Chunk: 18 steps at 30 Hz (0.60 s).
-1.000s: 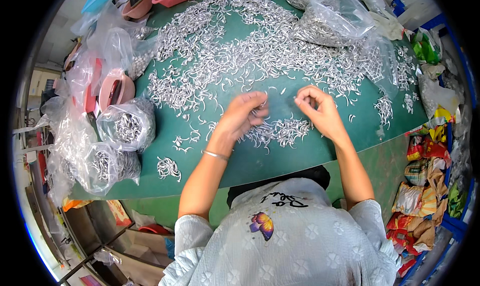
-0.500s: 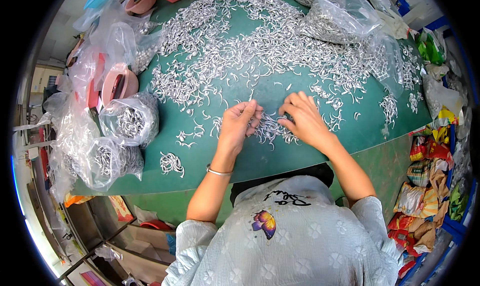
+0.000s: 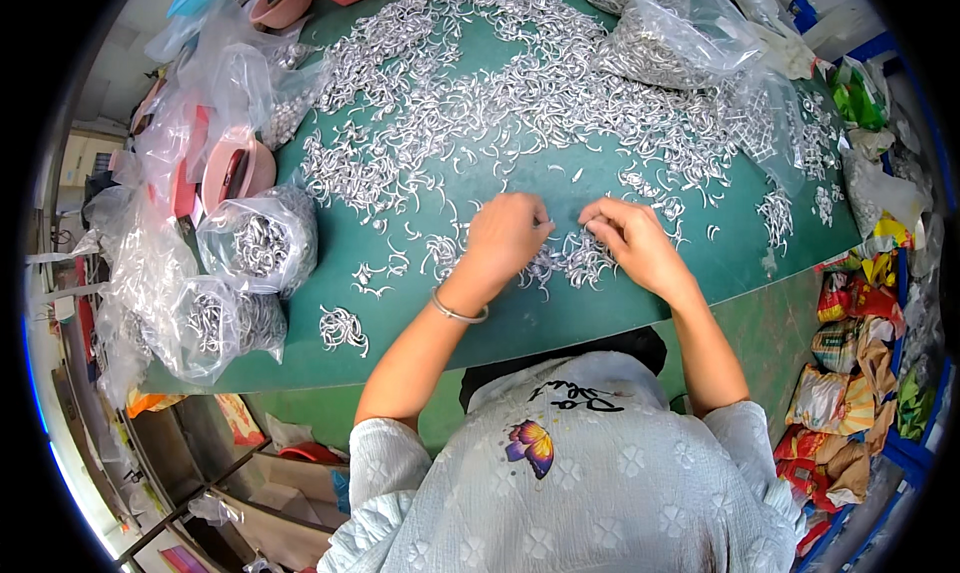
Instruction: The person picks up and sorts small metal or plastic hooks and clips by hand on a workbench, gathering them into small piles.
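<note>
A small pile of curved metal pieces (image 3: 588, 261) lies near the front edge of the table (image 3: 560, 318), probably for short reach; left hand (image 3: 507, 233) and right hand (image 3: 638, 241) hover beside it, fingers (image 3: 604, 211) curled, whether pinching a piece I cannot tell

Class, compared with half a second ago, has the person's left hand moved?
Yes: the left hand has shifted to the right, farther from the small separate heap of metal pieces on the green table.

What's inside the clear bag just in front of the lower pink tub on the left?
Lots of curved, silvery pieces show inside the clear bag. They cover whatever lies deeper, so I can't see what's at the bottom.
</note>
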Each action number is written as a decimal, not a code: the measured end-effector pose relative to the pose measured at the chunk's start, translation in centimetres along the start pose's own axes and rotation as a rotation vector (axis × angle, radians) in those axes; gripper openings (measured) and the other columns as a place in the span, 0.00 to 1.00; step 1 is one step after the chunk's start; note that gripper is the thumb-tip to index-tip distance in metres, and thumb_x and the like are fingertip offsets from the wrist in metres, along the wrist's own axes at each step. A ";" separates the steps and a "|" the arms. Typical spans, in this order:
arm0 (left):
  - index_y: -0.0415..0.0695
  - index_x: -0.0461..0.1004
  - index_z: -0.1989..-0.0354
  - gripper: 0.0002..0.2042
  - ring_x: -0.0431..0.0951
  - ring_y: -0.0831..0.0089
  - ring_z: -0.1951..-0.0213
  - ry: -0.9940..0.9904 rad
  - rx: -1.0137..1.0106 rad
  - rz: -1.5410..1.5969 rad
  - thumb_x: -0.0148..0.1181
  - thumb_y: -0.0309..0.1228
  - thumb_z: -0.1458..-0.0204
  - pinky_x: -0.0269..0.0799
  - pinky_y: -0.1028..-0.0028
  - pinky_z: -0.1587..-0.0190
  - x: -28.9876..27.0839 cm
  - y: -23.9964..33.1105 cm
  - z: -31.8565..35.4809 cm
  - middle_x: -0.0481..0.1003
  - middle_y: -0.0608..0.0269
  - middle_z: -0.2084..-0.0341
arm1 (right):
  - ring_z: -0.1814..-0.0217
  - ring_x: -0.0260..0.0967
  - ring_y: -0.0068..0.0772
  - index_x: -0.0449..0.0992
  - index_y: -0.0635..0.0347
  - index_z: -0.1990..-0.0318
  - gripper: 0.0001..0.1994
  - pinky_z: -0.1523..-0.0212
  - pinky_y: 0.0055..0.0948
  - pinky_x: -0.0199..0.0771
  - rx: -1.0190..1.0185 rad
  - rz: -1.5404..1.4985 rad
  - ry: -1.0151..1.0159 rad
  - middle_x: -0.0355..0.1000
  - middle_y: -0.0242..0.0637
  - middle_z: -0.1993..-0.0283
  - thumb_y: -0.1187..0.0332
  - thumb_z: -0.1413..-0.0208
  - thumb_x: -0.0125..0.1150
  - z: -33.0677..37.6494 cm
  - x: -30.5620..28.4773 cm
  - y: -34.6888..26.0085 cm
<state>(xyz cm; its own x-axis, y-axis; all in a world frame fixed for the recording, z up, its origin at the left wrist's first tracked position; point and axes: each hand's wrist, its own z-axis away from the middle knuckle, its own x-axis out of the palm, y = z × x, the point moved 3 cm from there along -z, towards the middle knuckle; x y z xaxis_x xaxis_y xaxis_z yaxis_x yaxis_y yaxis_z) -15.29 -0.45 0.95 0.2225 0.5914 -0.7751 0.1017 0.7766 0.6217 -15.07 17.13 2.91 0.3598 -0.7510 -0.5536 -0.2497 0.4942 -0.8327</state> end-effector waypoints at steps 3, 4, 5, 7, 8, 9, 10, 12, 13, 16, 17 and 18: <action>0.36 0.78 0.72 0.07 0.71 0.75 0.79 0.005 -0.071 0.548 0.66 0.28 0.55 0.66 0.75 0.76 -1.1 -1.5 -0.1 0.73 0.67 0.83 | 0.78 0.64 0.19 0.73 0.66 0.62 0.05 0.76 0.23 0.65 0.270 -0.313 0.003 0.70 0.34 0.76 0.77 0.45 0.55 -0.2 -0.1 1.5; 0.36 0.78 0.72 0.07 0.69 0.78 0.80 -0.025 -0.150 0.661 0.65 0.28 0.54 0.64 0.78 0.77 -1.4 -1.7 0.2 0.72 0.69 0.83 | 0.78 0.64 0.17 0.73 0.66 0.62 0.04 0.77 0.22 0.65 0.331 -0.435 0.036 0.71 0.33 0.76 0.77 0.44 0.55 -0.2 0.0 2.2; 0.35 0.78 0.72 0.07 0.67 0.80 0.80 -0.055 -0.230 0.773 0.65 0.28 0.53 0.61 0.80 0.78 -1.8 -1.6 0.6 0.71 0.71 0.83 | 0.78 0.63 0.14 0.73 0.66 0.63 0.03 0.77 0.17 0.65 0.303 -0.483 0.040 0.72 0.31 0.75 0.77 0.43 0.54 -0.2 0.0 2.4; 0.35 0.76 0.68 0.07 0.65 0.83 0.79 -0.153 -0.424 1.032 0.61 0.27 0.50 0.55 0.84 0.81 -1.4 -2.9 1.1 0.71 0.67 0.79 | 0.77 0.64 0.14 0.73 0.66 0.63 0.03 0.76 0.17 0.65 0.282 -0.512 0.033 0.72 0.31 0.75 0.77 0.43 0.54 -0.2 0.4 2.4; 0.35 0.75 0.65 0.07 0.66 0.82 0.77 -0.180 -0.430 1.278 0.59 0.27 0.48 0.56 0.84 0.80 -1.1 -3.3 1.5 0.72 0.65 0.76 | 0.77 0.64 0.15 0.73 0.66 0.62 0.04 0.75 0.17 0.65 0.270 -0.527 0.026 0.72 0.31 0.75 0.77 0.43 0.55 -0.3 0.6 2.2; 0.34 0.74 0.63 0.08 0.67 0.81 0.75 -0.206 -0.431 1.524 0.57 0.27 0.47 0.58 0.83 0.80 -0.8 -3.5 2.1 0.72 0.63 0.74 | 0.76 0.64 0.15 0.74 0.65 0.62 0.04 0.74 0.17 0.66 0.208 -0.576 0.037 0.72 0.31 0.74 0.77 0.43 0.55 -0.4 0.9 1.7; 0.34 0.73 0.61 0.08 0.67 0.80 0.73 -0.240 -0.423 1.771 0.56 0.27 0.46 0.59 0.83 0.80 -0.3 -3.5 2.6 0.72 0.60 0.71 | 0.76 0.64 0.16 0.74 0.65 0.61 0.04 0.73 0.17 0.66 0.149 -0.622 0.053 0.73 0.31 0.73 0.76 0.43 0.55 -0.5 1.3 1.0; 0.39 0.72 0.66 0.09 0.75 0.69 0.66 -0.214 -0.487 1.882 0.53 0.33 0.45 0.73 0.73 0.70 1.3 -2.8 3.6 0.74 0.57 0.68 | 0.74 0.65 0.17 0.74 0.65 0.61 0.05 0.70 0.18 0.67 0.082 -0.676 0.060 0.73 0.32 0.72 0.75 0.43 0.56 -0.5 2.4 -0.9; 0.39 0.72 0.67 0.11 0.75 0.68 0.66 -0.227 -0.507 1.957 0.53 0.35 0.45 0.74 0.72 0.69 1.5 -1.9 4.0 0.75 0.57 0.68 | 0.74 0.65 0.19 0.75 0.65 0.61 0.05 0.69 0.19 0.67 0.072 -0.689 0.046 0.73 0.33 0.72 0.75 0.44 0.56 -0.5 3.1 -2.2; 0.41 0.72 0.68 0.15 0.75 0.67 0.70 -0.147 -0.659 1.968 0.48 0.41 0.42 0.73 0.73 0.69 2.0 -0.8 4.3 0.73 0.58 0.73 | 0.68 0.66 0.28 0.75 0.64 0.64 0.05 0.67 0.26 0.67 -0.101 -0.232 0.072 0.72 0.36 0.70 0.74 0.47 0.59 -0.9 3.0 -3.7; 0.41 0.72 0.68 0.14 0.74 0.69 0.71 -0.188 -0.628 1.947 0.48 0.40 0.42 0.72 0.74 0.70 2.5 -1.5 4.5 0.73 0.59 0.74 | 0.67 0.65 0.30 0.76 0.64 0.64 0.05 0.67 0.27 0.66 -0.145 -0.239 0.121 0.71 0.36 0.70 0.74 0.48 0.59 -1.2 3.0 -3.5; 0.42 0.72 0.68 0.14 0.73 0.70 0.73 -0.228 -0.598 1.926 0.49 0.40 0.41 0.70 0.76 0.72 2.8 -2.0 4.6 0.72 0.60 0.76 | 0.67 0.65 0.32 0.76 0.64 0.65 0.05 0.67 0.28 0.66 -0.188 -0.247 0.170 0.71 0.37 0.69 0.74 0.49 0.60 -1.5 3.0 -3.4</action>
<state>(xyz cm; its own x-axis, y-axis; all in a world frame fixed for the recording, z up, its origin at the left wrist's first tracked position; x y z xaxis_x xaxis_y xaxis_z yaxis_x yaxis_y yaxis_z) -10.37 -1.38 -1.94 -0.2728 0.5760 0.7706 -0.6270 -0.7139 0.3117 -14.47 12.54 4.15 0.2793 -0.9077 -0.3131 -0.3408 0.2111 -0.9161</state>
